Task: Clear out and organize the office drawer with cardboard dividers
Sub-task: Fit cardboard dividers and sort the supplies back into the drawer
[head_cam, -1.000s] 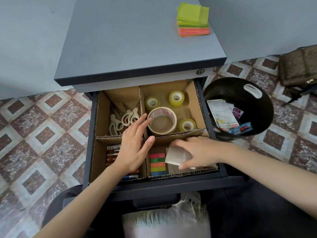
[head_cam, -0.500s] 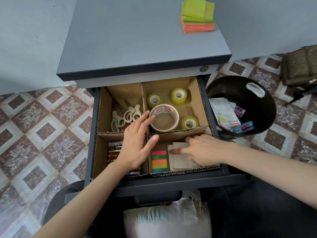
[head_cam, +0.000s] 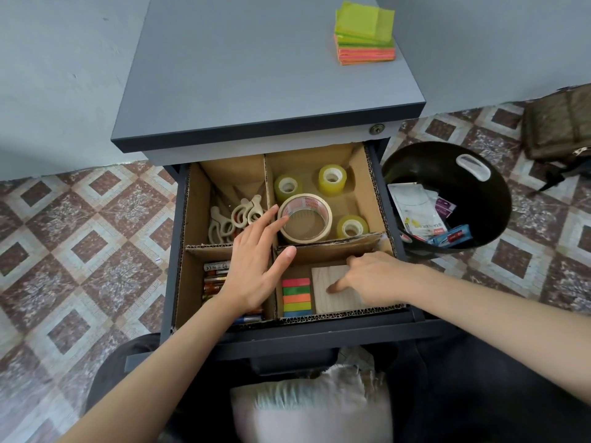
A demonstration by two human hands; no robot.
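at the drawer's (head_cam: pixel 319 329) 5 o'clock cell, the right hand (head_cam: pixel 371 276) pressed a pale pad (head_cam: pixel 331 276) flat on the cardboard floor, its fingers fairly straight and gripping nothing. the pad lay just beside a strip of flags (head_cam: pixel 296 297) at its 9 o'clock. the left hand (head_cam: pixel 256 260) lay open over the crossing of the dividers (head_cam: pixel 332 243), thumb on the cross wall. its fingertips were at the big roll (head_cam: pixel 305 219); whether they touched it i could not tell.

the step looked like seating the pad in its cell, with sorting nearly done: scissors (head_cam: pixel 233 219) at 11 o'clock, small rolls (head_cam: pixel 332 179) with the big one at 1 o'clock, batteries (head_cam: pixel 216 276) at 7 o'clock. the next move likely called for squaring the pad against the flags, then lifting both hands clear without dragging the cross wall, which leaned a little.

at 12 o'clock, sticky notes (head_cam: pixel 364 36) sat on the table (head_cam: pixel 256 75), probably yet to be stowed. a bin (head_cam: pixel 473 235) of wrappers stood at 3 o'clock, close to the right forearm, and a bag (head_cam: pixel 559 123) lay at 2 o'clock.
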